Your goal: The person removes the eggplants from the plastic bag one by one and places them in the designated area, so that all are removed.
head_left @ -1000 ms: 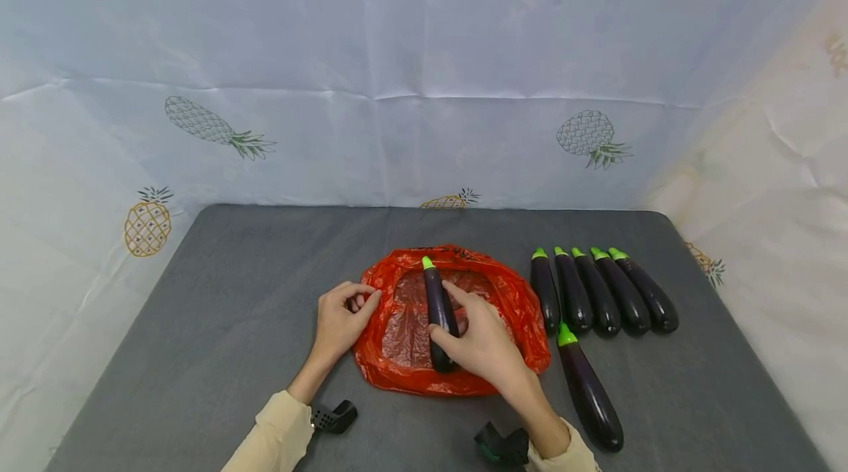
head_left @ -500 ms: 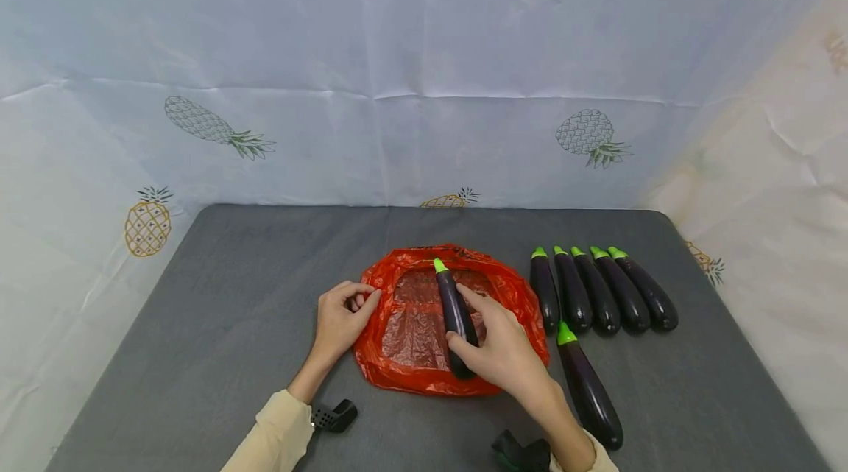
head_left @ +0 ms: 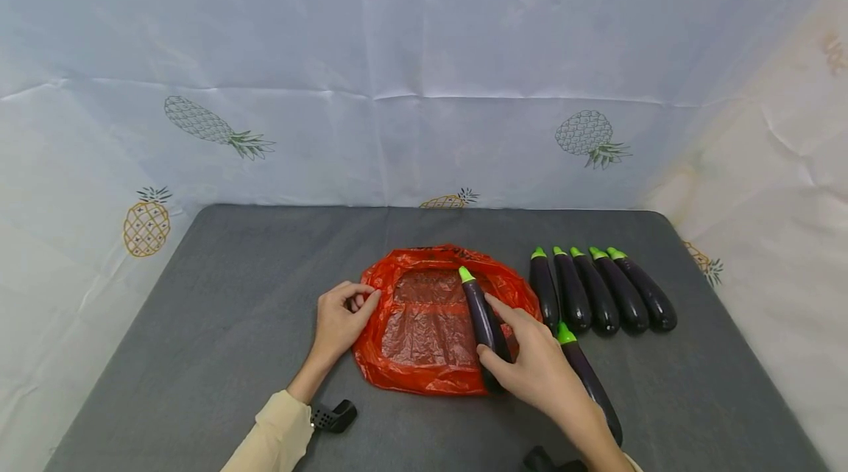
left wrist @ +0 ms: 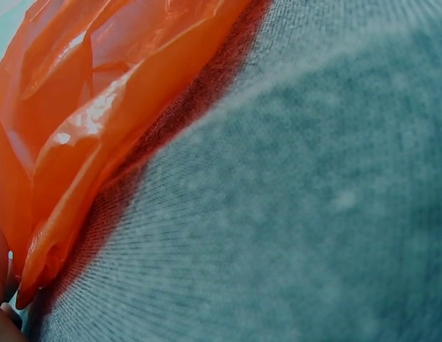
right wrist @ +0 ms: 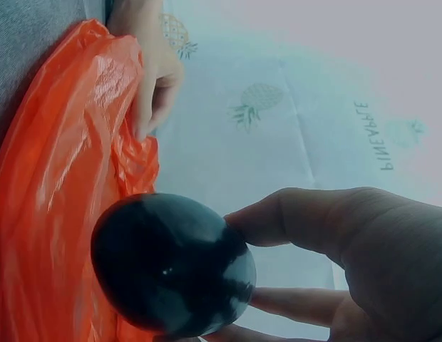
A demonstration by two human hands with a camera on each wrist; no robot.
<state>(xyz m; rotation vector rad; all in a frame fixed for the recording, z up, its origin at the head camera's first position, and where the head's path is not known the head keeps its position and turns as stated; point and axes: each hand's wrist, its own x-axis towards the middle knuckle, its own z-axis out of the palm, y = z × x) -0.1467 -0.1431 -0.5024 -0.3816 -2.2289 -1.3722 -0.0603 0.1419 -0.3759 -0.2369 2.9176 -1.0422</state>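
A red plastic bag (head_left: 424, 381) lies spread on the table with its mouth facing up and its rim rolled outward. My left hand (head_left: 341, 319) pinches the bag's left rim; the left wrist view catches the fingertips at its left border, against the bag's edge (left wrist: 46, 263). Between thumb and fingers my right hand (head_left: 538, 365) grips a dark purple eggplant (head_left: 485, 319) with a green stem end. It is held above the right side of the bag, stem pointing away. From the right wrist, the eggplant's round blunt end (right wrist: 171, 263) shows, with the bag behind it.
Several eggplants (head_left: 599, 295) lie in a row right of the bag, stems away from me. Nearer, one more eggplant (head_left: 589, 376) lies at a slant, partly behind my right forearm. The grey table (head_left: 218, 325) ends at a pineapple-print curtain (head_left: 397, 148).
My right hand has carried the eggplant rightward, from over the bag's middle to over its right side. The left hand stays at the rim.
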